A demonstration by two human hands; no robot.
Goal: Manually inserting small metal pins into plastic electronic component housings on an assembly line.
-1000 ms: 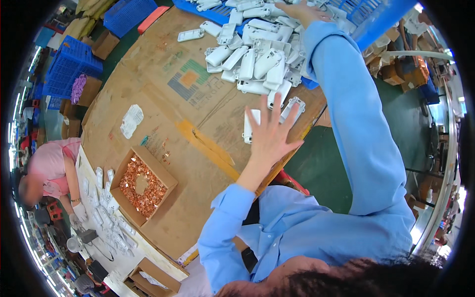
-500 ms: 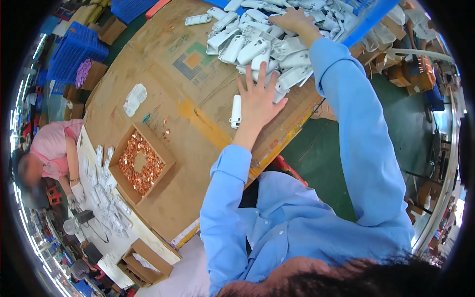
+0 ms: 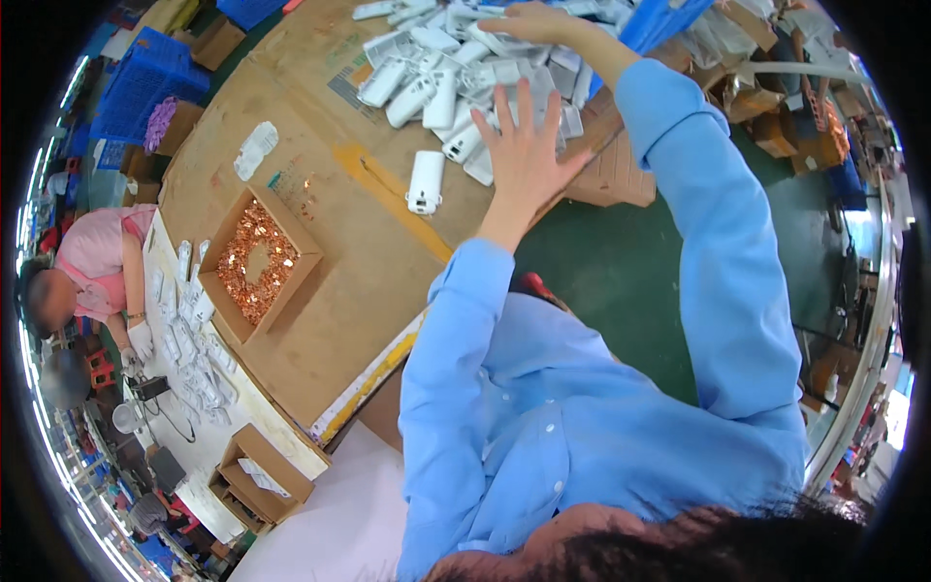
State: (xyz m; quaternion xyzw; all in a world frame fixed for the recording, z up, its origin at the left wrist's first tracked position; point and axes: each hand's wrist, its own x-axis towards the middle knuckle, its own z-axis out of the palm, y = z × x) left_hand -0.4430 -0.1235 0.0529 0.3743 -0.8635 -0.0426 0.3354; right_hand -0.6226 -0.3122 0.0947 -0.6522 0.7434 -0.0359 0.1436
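Note:
My left hand is spread flat, fingers apart, over the near edge of a heap of white plastic casings on a cardboard-covered table. It holds nothing. One white casing lies alone just left of that hand. My right hand reaches further up onto the far side of the heap, palm down on the casings; whether its fingers grip one is hidden. Both sleeves are light blue.
A cardboard box of small copper-coloured parts sits at the table's left. A white bubble-wrap piece lies beyond it. Blue crates stand at upper left. Another person in pink works at a white bench covered in white parts.
The view has drawn closer and shifted. My left hand slid up from a single casing onto the heap's edge. My right hand stayed on the heap's far side.

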